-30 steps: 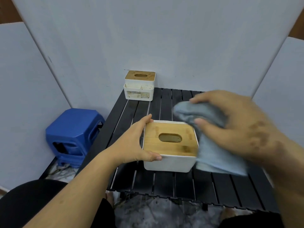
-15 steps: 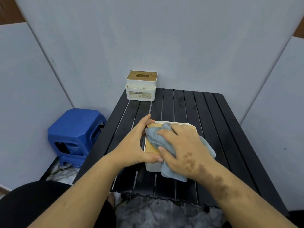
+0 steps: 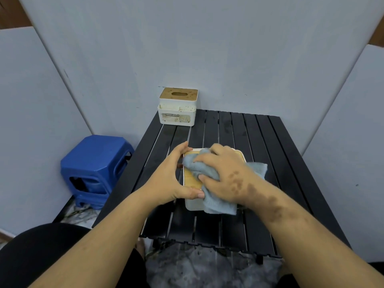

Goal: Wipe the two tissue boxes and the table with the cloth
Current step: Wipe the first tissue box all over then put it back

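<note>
A white tissue box with a wooden lid [image 3: 192,180] stands in the middle of the black slatted table [image 3: 259,142]. My left hand [image 3: 172,176] grips its left side, fingers at the far edge and thumb at the near corner. My right hand [image 3: 225,173] holds a bunched light blue cloth [image 3: 216,202] and presses it on the lid; the cloth hangs over the box's right and near sides. The lid's slot is hidden. A second tissue box [image 3: 177,107], white, stained, with a wooden lid, stands at the table's far left corner.
A blue plastic stool [image 3: 95,169] stands on the floor left of the table. Grey panels [image 3: 207,48] wall in the table at the back and both sides. The table's near edge is just in front of my knees.
My right hand came down from above the box's right side and now presses the cloth on the lid, shifting it slightly left. My left hand keeps its grip on the box.
</note>
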Motion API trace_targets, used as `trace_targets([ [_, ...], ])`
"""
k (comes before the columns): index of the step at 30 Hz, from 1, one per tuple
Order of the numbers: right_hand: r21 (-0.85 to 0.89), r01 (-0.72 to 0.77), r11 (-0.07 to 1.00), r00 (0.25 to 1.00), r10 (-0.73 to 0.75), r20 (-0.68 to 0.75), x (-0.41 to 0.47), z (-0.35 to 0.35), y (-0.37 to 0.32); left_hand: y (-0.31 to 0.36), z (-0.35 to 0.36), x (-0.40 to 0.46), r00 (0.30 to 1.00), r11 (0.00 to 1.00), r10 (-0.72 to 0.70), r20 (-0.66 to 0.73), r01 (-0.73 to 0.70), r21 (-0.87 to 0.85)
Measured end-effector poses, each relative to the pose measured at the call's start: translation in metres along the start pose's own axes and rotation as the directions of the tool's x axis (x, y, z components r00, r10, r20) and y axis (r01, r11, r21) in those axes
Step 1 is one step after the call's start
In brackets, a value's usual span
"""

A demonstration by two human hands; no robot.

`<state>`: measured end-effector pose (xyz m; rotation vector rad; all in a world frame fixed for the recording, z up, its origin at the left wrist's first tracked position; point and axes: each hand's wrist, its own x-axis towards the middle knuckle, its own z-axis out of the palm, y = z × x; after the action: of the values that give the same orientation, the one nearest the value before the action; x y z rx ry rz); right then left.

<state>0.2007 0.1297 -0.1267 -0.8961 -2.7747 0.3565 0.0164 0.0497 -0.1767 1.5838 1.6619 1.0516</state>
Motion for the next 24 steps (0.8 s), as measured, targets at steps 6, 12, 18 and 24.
trace_targets([
  [6,0.184,-0.150,0.971,0.988,0.155,-0.011,0.006,-0.024,0.044,0.008,0.001,-0.002,0.999,0.999,-0.025,-0.023,0.026,0.033],
  [12,0.366,-0.320,0.874,0.866,0.426,-0.260,-0.039,-0.017,0.077,0.014,0.009,-0.006,0.995,0.994,-0.080,-0.062,0.084,0.067],
  [18,0.670,-0.253,0.698,0.666,0.628,-0.402,-0.085,0.004,0.057,0.026,0.024,-0.015,0.988,0.989,-0.109,-0.107,0.119,0.092],
  [24,0.723,-0.294,0.625,0.614,0.703,-0.359,-0.091,0.032,0.035,0.062,0.060,-0.030,0.975,0.943,-0.077,-0.207,0.138,0.301],
])
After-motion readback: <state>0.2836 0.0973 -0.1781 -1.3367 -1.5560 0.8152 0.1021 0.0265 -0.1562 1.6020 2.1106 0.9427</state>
